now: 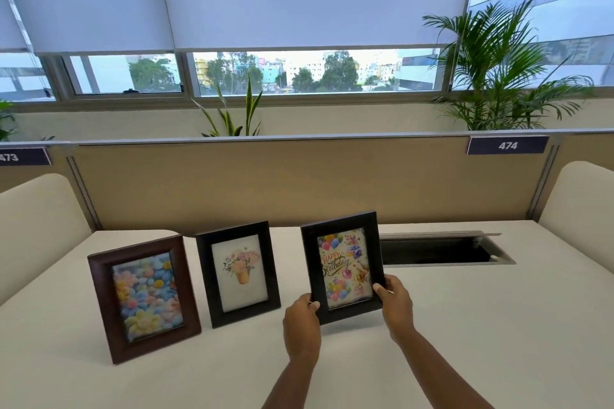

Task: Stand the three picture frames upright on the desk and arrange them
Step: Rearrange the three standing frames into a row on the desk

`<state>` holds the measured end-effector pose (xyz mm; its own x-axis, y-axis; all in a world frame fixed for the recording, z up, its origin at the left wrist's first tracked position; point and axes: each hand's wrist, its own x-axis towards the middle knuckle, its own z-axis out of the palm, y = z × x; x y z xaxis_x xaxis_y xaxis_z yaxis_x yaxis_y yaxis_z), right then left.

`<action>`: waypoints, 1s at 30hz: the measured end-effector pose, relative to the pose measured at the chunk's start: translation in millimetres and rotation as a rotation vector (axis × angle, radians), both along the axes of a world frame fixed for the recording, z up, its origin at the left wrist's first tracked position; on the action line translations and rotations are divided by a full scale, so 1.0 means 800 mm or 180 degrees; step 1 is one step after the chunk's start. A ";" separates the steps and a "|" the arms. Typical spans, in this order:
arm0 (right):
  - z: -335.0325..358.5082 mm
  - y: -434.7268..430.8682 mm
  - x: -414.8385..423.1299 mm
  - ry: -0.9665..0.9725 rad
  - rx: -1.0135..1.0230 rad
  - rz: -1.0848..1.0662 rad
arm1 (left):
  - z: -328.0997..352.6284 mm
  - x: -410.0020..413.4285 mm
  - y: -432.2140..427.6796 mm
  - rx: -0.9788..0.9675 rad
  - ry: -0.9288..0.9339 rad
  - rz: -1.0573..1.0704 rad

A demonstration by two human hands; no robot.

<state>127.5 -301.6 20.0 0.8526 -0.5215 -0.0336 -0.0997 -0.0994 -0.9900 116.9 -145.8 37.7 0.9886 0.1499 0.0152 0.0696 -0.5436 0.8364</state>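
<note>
Your two hands are closest to you, and both are on the birthday frame. Your left hand pinches its bottom left corner, with the thumb on the front. Your right hand pinches the right edge low down. Each grip is closed tight on the dark wood, one on each side, so the frame will not tip or twist while you set it down.

That frame is on the right end of the row, a bit tilted and leaning back. I cannot tell if its bottom edge is touching the white counter yet.

Two frames already stand by themselves. The brown frame with bright flowers is on the left. The black frame with the flower pot picture is in the middle, just beside it. Both lean back a little, which probably helps them stay up.

I think this is the last frame to place. An open slot in the counter sits behind it, so keep the frame clear of that.
</note>
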 end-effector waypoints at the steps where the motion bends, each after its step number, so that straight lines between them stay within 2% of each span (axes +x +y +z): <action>1: -0.002 0.007 0.009 0.0007 0.0032 0.0016 | -0.001 0.008 0.005 -0.0015 0.0012 0.0051; 14: -0.023 0.052 0.089 0.0095 0.0133 -0.0083 | -0.020 0.072 0.021 -0.0132 0.0245 0.0215; 30: -0.028 0.047 0.097 0.0303 -0.0036 0.0009 | -0.031 0.072 0.010 0.0284 0.0283 0.0122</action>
<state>204.8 -263.9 -2.6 0.8473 -0.5198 -0.1088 -0.1932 -0.1109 -0.9749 174.1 -138.0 12.7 0.9802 0.1895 -0.0572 0.1633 -0.6110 0.7746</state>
